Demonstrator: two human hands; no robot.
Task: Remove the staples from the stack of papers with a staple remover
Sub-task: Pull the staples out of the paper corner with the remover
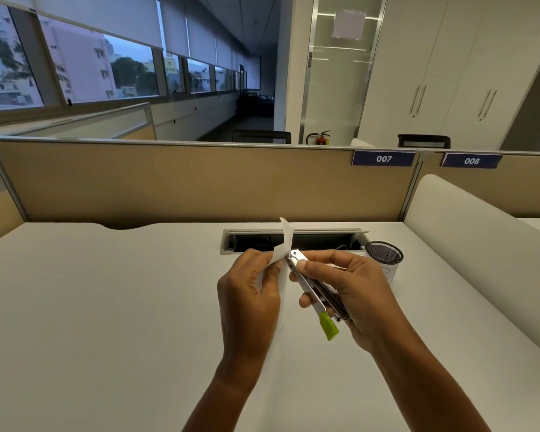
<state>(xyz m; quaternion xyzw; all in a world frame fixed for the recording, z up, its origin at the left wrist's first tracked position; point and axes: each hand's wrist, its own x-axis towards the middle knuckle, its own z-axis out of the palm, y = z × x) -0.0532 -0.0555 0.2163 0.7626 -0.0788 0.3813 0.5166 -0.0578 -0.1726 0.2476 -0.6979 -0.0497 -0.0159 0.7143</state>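
Observation:
My left hand (250, 291) holds a thin white stack of papers (286, 241) almost edge-on above the desk, its top corner curling upward. My right hand (349, 288) grips a metal staple remover (312, 285) with a green plastic end (328, 326). The tool's metal tip touches the paper edge just above my left thumb. Any staple is too small to make out. Most of the paper is hidden behind my left hand.
The white desk (106, 307) spreads in front of me. A cable slot (293, 240) is cut in it behind my hands. A black mesh cup (384, 260) stands to the right of my right hand. Beige partition (200, 182) closes the back; a curved white divider (480, 244) stands right.

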